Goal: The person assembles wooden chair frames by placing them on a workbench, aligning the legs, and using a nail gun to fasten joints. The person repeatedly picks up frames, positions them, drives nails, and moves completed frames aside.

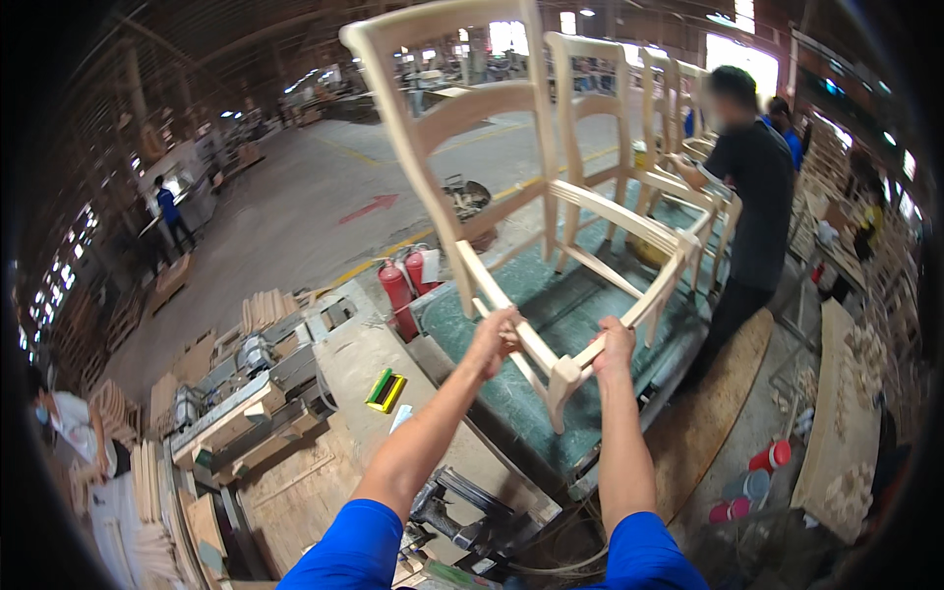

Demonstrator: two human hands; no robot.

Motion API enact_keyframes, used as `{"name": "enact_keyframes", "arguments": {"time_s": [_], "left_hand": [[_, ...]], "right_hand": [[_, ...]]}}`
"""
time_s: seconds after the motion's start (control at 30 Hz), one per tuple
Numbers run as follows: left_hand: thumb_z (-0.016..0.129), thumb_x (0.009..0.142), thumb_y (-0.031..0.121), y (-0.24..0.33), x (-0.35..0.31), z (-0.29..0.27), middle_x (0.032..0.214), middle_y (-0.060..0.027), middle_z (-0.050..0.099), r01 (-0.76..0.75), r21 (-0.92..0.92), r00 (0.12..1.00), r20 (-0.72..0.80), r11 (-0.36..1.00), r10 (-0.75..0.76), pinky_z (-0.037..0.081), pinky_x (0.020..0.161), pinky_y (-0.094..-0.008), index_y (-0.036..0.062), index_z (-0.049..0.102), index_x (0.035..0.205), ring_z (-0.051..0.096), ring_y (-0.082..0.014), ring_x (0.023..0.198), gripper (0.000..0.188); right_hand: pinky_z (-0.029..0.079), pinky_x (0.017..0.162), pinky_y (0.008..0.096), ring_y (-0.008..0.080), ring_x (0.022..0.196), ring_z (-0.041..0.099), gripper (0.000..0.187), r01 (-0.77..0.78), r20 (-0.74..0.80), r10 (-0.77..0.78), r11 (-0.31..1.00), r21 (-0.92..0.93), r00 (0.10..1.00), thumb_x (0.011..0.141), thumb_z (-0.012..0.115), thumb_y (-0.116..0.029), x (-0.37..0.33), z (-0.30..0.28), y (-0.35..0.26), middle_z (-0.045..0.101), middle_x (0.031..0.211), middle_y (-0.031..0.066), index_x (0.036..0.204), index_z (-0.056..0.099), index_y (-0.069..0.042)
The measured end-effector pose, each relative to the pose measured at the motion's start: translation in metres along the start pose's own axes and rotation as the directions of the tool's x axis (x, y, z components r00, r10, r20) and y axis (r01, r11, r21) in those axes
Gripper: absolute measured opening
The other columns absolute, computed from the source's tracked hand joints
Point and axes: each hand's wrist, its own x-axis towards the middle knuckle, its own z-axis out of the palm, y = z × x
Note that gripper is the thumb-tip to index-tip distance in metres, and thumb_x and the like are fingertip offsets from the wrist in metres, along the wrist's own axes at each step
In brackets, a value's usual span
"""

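An unfinished pale wooden chair frame (521, 339), with a tall back and no seat panel, stands tilted over a green-topped bench (457, 320). My left hand (495, 341) is wrapped round the seat rail on one side of the near front leg. On the other side of that leg, my right hand (615, 346) grips the adjoining rail. The leg's lower end hangs at the bench's near part; whether it touches the top I cannot tell. More chair frames (593, 108) stand in a row behind this one.
A co-worker in dark clothes (752, 187) stands at the right by the chairs. Two red fire extinguishers (396, 295) stand left of the bench. A nail gun (447, 511) and a green-and-yellow box (385, 390) lie on the near worktable (344, 359). Cups (770, 455) are at the lower right.
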Motion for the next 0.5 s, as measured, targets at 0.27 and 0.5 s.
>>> {"name": "enact_keyframes", "arguments": {"time_s": [0.27,0.5], "left_hand": [[0.062,0.107,0.033,-0.004,-0.135,-0.044,0.134,-0.0121,0.067,-0.044,0.216,0.984,0.179,0.975,0.005,0.055,0.096,-0.0359,0.0046,0.047,0.154,0.066,-0.018,0.118,0.057],[0.068,0.102,0.023,0.128,-0.385,0.009,0.124,-0.0166,0.07,-0.563,-0.217,0.567,0.601,0.798,0.563,0.052,0.096,-0.038,-0.002,0.071,0.119,0.066,-0.0243,0.115,0.031]], "right_hand": [[0.053,0.083,0.0413,0.0216,0.091,0.054,0.042,-0.132,0.108,0.14,0.988,-0.077,0.984,0.075,0.076,-0.011,0.099,0.003,0.041,0.05,0.098,0.0048,0.111,0.055,-0.004],[0.057,0.073,0.0542,0.0269,0.083,0.062,0.038,0.111,0.41,0.089,0.891,-0.44,0.908,0.084,0.078,-0.028,0.011,0.03,0.046,0.057,0.091,0.0077,0.11,0.059,-0.008]]}}
